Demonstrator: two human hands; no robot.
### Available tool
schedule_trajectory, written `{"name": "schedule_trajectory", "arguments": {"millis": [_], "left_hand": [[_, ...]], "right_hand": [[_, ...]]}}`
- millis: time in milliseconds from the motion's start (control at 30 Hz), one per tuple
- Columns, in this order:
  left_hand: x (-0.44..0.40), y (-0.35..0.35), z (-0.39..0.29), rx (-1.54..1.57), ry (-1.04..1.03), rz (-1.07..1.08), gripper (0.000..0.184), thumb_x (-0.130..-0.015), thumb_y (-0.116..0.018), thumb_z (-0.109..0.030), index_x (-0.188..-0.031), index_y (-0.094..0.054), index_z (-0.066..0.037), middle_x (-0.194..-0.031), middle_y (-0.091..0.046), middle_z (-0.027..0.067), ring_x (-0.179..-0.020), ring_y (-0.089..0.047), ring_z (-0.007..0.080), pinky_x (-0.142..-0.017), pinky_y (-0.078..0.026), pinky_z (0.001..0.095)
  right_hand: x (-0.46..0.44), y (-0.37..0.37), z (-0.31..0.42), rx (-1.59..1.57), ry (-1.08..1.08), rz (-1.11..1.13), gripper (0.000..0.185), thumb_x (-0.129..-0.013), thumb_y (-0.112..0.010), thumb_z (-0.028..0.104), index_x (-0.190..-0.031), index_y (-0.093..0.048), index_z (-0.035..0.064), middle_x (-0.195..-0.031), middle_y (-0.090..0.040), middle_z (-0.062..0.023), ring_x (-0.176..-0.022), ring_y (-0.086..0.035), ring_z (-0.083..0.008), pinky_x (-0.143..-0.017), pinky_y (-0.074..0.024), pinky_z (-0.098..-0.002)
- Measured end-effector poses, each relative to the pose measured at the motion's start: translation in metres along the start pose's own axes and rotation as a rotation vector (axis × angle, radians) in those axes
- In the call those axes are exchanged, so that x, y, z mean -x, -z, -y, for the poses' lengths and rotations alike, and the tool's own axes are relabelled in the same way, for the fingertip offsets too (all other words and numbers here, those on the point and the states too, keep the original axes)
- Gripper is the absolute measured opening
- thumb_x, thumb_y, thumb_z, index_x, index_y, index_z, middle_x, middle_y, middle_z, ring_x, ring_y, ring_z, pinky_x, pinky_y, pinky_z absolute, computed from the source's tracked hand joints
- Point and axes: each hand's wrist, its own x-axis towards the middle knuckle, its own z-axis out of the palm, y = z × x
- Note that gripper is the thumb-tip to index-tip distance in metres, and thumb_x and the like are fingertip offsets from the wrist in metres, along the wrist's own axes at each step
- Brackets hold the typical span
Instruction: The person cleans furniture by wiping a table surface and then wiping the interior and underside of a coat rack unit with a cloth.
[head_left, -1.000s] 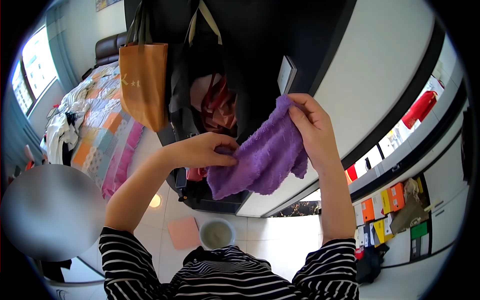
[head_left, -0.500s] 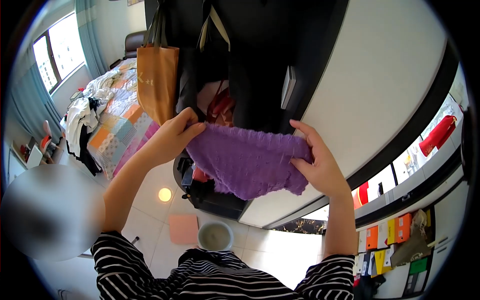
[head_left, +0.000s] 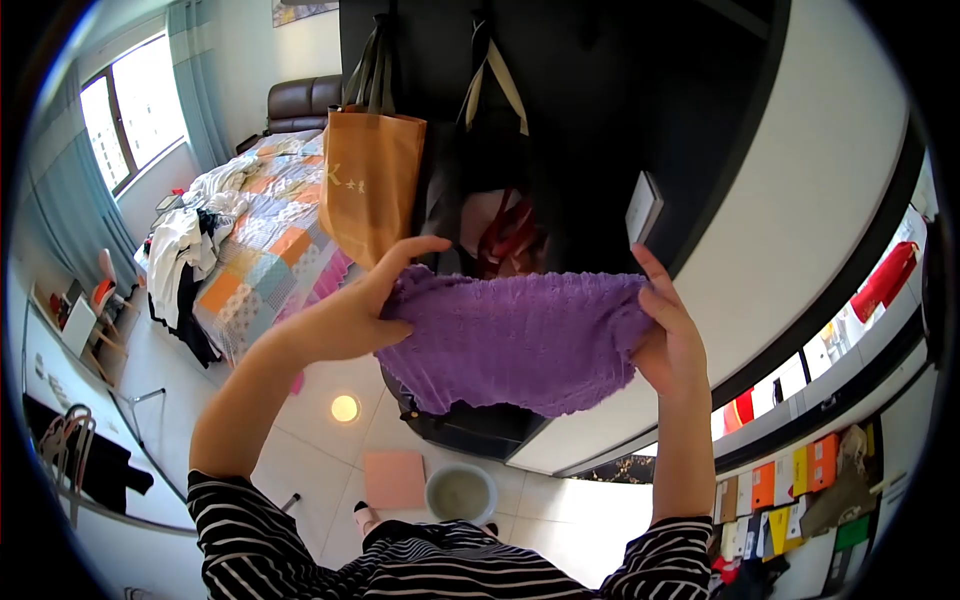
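Tiled floor point(head_left: 330, 450) gives open room below left. The black cabinet point(head_left: 600, 130) bounds the front; the white panel point(head_left: 800, 180) bounds the right. The purple cloth point(head_left: 520, 340), suspended before the cabinet, appears mostly spread; bunching remains at its right end. Grip: left hand point(head_left: 365, 315) and right hand point(head_left: 677, 340) each hold one end.

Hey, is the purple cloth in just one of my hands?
No, the left hand holds one end of the purple fuzzy cloth and the right hand holds the other.
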Motion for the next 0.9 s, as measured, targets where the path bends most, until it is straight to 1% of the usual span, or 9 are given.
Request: {"name": "schedule_trajectory", "arguments": {"millis": [167,233,300,367,433,600,733,833,900], "left_hand": [[0.015,0.036,0.014,-0.186,-0.065,-0.147,0.068,-0.081,-0.052,0.007,-0.141,-0.030,-0.016,-0.114,-0.057,0.0139,-0.102,-0.058,0.0273,-0.090,-0.044,0.0340],[0.010,0.057,0.045,-0.060,-0.140,-0.192,0.064,-0.084,-0.054,0.005,-0.140,-0.031,-0.013,-0.106,-0.060,0.0140,-0.095,-0.059,0.0220,-0.087,-0.045,0.0318],[-0.001,0.078,0.070,0.163,-0.172,-0.175,0.061,-0.085,-0.054,0.004,-0.140,-0.032,-0.012,-0.104,-0.061,0.0137,-0.093,-0.059,0.0182,-0.084,-0.047,0.0304],[-0.009,0.092,0.083,0.416,-0.062,-0.071,0.057,-0.087,-0.057,0.002,-0.138,-0.033,-0.009,-0.101,-0.062,0.0109,-0.092,-0.058,0.0132,-0.081,-0.047,0.0267],[-0.018,0.096,0.096,0.505,-0.010,0.006,0.056,-0.088,-0.057,0.002,-0.137,-0.034,-0.009,-0.098,-0.063,0.0095,-0.091,-0.057,0.0122,-0.080,-0.047,0.0251],[-0.041,0.096,0.130,0.123,-0.018,0.174,0.042,-0.093,-0.056,-0.011,-0.133,-0.045,-0.013,-0.107,-0.058,0.0052,-0.098,-0.052,0.0108,-0.086,-0.043,0.0238],[-0.046,0.086,0.102,0.328,0.091,0.447,0.046,-0.089,-0.057,-0.007,-0.133,-0.046,-0.015,-0.114,-0.054,0.0043,-0.102,-0.050,0.0116,-0.091,-0.041,0.0243],[-0.047,0.080,0.075,0.246,-0.248,0.644,0.055,-0.082,-0.058,0.001,-0.133,-0.046,-0.016,-0.118,-0.051,0.0040,-0.104,-0.049,0.0130,-0.092,-0.040,0.0249],[-0.052,0.073,0.062,0.021,-0.361,0.544,0.056,-0.075,-0.055,0.006,-0.127,-0.051,-0.013,-0.112,-0.051,0.0079,-0.104,-0.050,0.0217,-0.091,-0.041,0.0282]], "right_hand": [[0.006,-0.039,-0.047,0.110,0.048,0.157,0.080,-0.075,-0.051,-0.012,-0.147,-0.027,0.0133,-0.114,-0.059,-0.0114,-0.102,-0.060,-0.0207,-0.092,-0.0475,-0.0366],[0.011,-0.065,-0.060,0.152,0.292,0.089,0.081,-0.073,-0.056,-0.007,-0.147,-0.027,0.0113,-0.116,-0.060,-0.0110,-0.111,-0.057,-0.0234,-0.100,-0.0436,-0.0401],[0.006,-0.083,-0.085,0.239,0.520,-0.086,0.059,-0.088,-0.057,0.017,-0.142,-0.034,0.0093,-0.123,-0.057,-0.0086,-0.116,-0.054,-0.0244,-0.100,-0.0439,-0.0403],[0.001,-0.081,-0.132,-0.071,-0.025,-0.345,0.048,-0.093,-0.053,0.027,-0.136,-0.042,0.0088,-0.124,-0.056,-0.0074,-0.116,-0.054,-0.0231,-0.099,-0.0442,-0.0392],[0.006,-0.092,-0.166,-0.079,-0.114,-0.325,0.041,-0.095,-0.051,0.027,-0.130,-0.047,0.0078,-0.125,-0.056,-0.0072,-0.114,-0.055,-0.0220,-0.097,-0.0445,-0.0380],[0.031,-0.114,-0.149,0.156,0.008,-0.353,0.046,-0.092,-0.051,0.016,-0.134,-0.040,-0.0004,-0.128,-0.053,-0.0116,-0.117,-0.053,-0.0227,-0.102,-0.0413,-0.0365],[0.062,-0.115,-0.122,0.414,0.017,-0.323,0.069,-0.076,-0.057,-0.009,-0.140,-0.031,0.0007,-0.127,-0.052,-0.0123,-0.117,-0.053,-0.0231,-0.101,-0.0406,-0.0365],[0.073,-0.108,-0.104,1.093,0.177,-0.511,0.075,-0.077,-0.057,-0.009,-0.144,-0.024,0.0029,-0.125,-0.053,-0.0133,-0.116,-0.054,-0.0235,-0.100,-0.0414,-0.0362],[0.078,-0.121,-0.085,1.142,0.225,-0.692,0.082,-0.080,-0.057,-0.009,-0.148,-0.016,0.0096,-0.108,-0.060,-0.0176,-0.097,-0.063,-0.0207,-0.087,-0.0484,-0.0318]]}}
